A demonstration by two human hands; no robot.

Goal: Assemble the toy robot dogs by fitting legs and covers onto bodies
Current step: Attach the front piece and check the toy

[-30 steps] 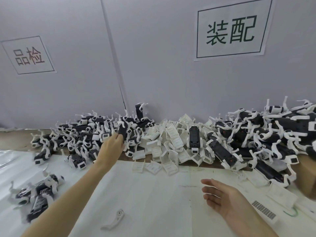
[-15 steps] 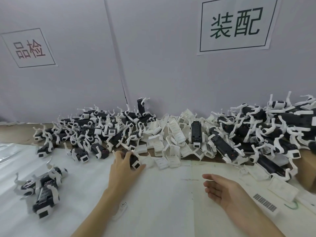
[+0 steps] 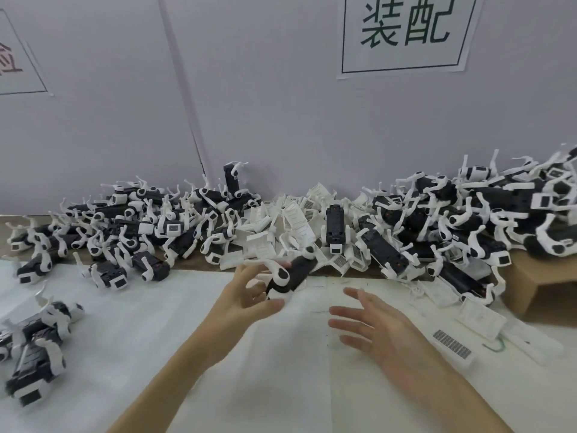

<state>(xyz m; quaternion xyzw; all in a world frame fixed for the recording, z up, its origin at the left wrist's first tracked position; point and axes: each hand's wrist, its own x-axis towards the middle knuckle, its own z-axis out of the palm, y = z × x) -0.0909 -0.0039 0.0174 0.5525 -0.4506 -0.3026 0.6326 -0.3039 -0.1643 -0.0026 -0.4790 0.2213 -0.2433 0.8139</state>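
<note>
Centre of frame: the left hand (image 3: pixel 246 300) holds a black-and-white dog (image 3: pixel 288 276) just above the white tabletop (image 3: pixel 281 370), its grip curled loosely round the dog's lower end, thumb beneath and fingers behind; motion blur hides the exact contact. The dog is tilted, its upper end pointing toward the upper right. The right hand (image 3: pixel 371 329) hovers to the right of it, palm turned toward the dog, grip spread and holding nothing, apart from the toy. Behind, along the wall, a long pile of dogs (image 3: pixel 140 232) fills the left, loose white covers (image 3: pixel 281 226) heap in the middle, and a second pile (image 3: pixel 468 220) rises at right, partly on a cardboard box (image 3: pixel 537 285). More dogs (image 3: pixel 34 348) lie at the lower left edge. A cover with a dark grille (image 3: pixel 452 343) lies flat at lower right.
</note>
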